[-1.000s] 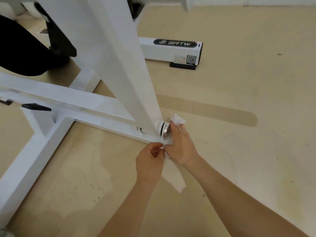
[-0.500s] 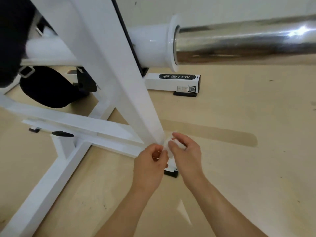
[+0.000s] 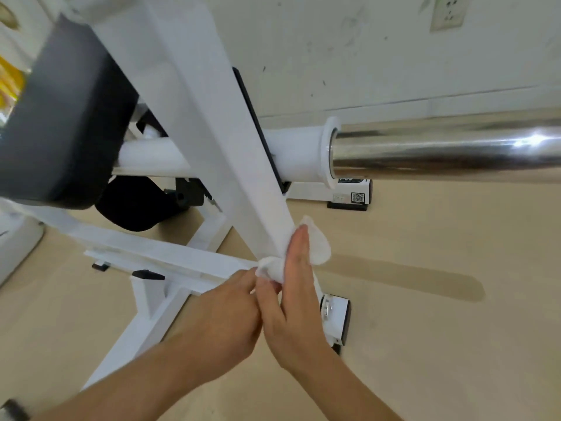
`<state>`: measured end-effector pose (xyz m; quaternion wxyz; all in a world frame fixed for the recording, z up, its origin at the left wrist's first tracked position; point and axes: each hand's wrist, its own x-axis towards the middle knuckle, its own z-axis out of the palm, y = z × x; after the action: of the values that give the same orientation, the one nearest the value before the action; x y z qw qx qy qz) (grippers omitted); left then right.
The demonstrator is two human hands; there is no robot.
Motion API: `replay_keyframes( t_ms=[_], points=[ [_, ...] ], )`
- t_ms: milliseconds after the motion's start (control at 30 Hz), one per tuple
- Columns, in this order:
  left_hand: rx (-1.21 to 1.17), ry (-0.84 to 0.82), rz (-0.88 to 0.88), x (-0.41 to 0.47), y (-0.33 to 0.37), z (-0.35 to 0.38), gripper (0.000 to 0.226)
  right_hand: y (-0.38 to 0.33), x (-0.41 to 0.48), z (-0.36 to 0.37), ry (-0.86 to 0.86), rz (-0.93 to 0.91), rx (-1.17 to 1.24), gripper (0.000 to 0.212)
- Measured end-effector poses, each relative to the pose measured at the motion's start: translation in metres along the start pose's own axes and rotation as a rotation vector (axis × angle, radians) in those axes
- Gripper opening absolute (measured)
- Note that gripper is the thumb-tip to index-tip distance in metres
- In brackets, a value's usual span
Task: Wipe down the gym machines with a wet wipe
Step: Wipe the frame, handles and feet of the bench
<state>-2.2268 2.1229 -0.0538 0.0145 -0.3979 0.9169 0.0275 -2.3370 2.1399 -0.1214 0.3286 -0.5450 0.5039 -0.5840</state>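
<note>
Wipe (image 3: 319, 248) moved up post (image 3: 212, 132): right hand (image 3: 293, 305) presses it flat, left hand (image 3: 224, 317) seemingly pinches.

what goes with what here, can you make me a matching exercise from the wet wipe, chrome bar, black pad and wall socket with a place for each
1. wet wipe
2. chrome bar
3. black pad
4. wall socket

A. on the wall, top right
B. pressed to the slanted white post by the right hand
C. upper left of the view
D. runs from the white collar to the right edge

Pairs: 1-B, 2-D, 3-C, 4-A
</note>
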Motion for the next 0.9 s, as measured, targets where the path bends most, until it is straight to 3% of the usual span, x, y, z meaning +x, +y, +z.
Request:
replay_keyframes(
  t_ms=[100, 167, 400, 533, 633, 767, 900],
  points=[
    [0.19, -0.005, 0.02, -0.003, -0.005, 0.001, 0.062, 0.017, -0.008, -0.008, -0.054, 0.262, 0.015, 0.069],
    [0.207, 0.021, -0.003, -0.004, -0.01, -0.001, 0.062, 0.014, -0.014, -0.008, -0.099, 0.365, 0.042, 0.07],
    [-0.251, 0.119, -0.107, 0.001, 0.007, -0.061, 0.026, -0.076, 0.012, -0.013, -0.109, -0.148, -0.164, 0.099],
    [-0.1, 0.281, -0.089, -0.006, 0.005, -0.089, 0.045, -0.071, 0.016, -0.018, -0.083, -0.136, -0.202, 0.088],
    [-0.13, 0.357, -0.097, -0.007, 0.001, -0.103, 0.042, -0.079, 0.02, -0.018, -0.076, -0.116, -0.229, 0.084],
    [-0.263, 0.528, -0.099, -0.005, 0.0, -0.126, 0.033, -0.122, 0.038, -0.01, 0.058, -0.444, -0.314, 0.078],
    [-0.327, 0.727, -0.096, -0.005, 0.007, -0.147, 0.032, -0.15, 0.067, -0.024, 0.0, -0.44, -0.298, 0.087]
  ],
)
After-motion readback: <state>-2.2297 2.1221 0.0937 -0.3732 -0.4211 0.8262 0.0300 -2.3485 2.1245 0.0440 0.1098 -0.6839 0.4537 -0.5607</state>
